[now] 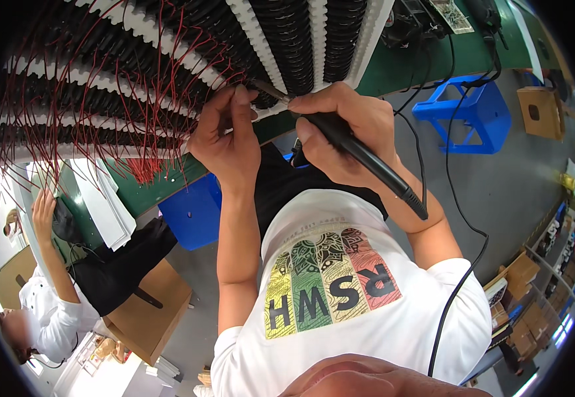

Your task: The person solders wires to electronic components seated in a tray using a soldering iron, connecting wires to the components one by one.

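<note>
My right hand (350,129) grips a soldering iron (375,162) by its black handle. The iron's metal tip points up and left, close to the black parts near my left fingertips. My left hand (231,139) is closed in a pinch of thumb and forefinger; what lies between them is too small to make out. In front of both hands stand rows of black ribbed parts (287,46) set in white notched strips (258,43). Thin red wires (145,86) stick up from the rows on the left, some reaching close to my left fingertips.
The rows rest on a green tabletop (393,74). Black cords (456,142) hang at the right, one trailing past my right arm. Blue stools (476,116) (191,212) stand on the grey floor. At the left, another person (56,291) sits with a hand raised near the wires.
</note>
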Demonstrator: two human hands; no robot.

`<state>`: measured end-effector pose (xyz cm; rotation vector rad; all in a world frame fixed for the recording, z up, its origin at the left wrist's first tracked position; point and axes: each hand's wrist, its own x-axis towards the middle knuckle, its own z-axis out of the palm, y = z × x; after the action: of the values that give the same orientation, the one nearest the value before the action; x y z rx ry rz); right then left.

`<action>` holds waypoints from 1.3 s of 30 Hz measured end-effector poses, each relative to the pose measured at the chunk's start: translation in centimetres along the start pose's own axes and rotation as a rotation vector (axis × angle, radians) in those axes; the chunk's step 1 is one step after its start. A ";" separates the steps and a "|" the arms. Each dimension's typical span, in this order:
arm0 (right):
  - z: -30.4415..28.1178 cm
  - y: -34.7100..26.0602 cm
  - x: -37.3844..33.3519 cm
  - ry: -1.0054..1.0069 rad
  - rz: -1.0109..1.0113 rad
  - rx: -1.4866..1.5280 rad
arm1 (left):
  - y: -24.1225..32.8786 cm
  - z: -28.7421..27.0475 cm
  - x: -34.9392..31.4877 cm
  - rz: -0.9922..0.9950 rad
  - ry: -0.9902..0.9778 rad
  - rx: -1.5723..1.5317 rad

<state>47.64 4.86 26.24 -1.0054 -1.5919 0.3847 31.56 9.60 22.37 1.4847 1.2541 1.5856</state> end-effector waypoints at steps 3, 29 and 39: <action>0.0 0.0 0.1 -0.028 -0.053 -0.029 | -0.1 0.0 0.0 0.003 -0.002 0.026; -0.2 0.1 -0.8 0.088 0.164 0.176 | 2.7 -2.1 2.4 0.402 -0.204 0.558; -0.3 0.5 -1.1 0.048 0.127 0.159 | 5.0 -2.5 3.6 0.289 -0.423 0.704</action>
<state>48.14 4.25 25.29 -0.9888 -1.4344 0.5611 29.33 10.55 28.56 2.3775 1.4544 0.9171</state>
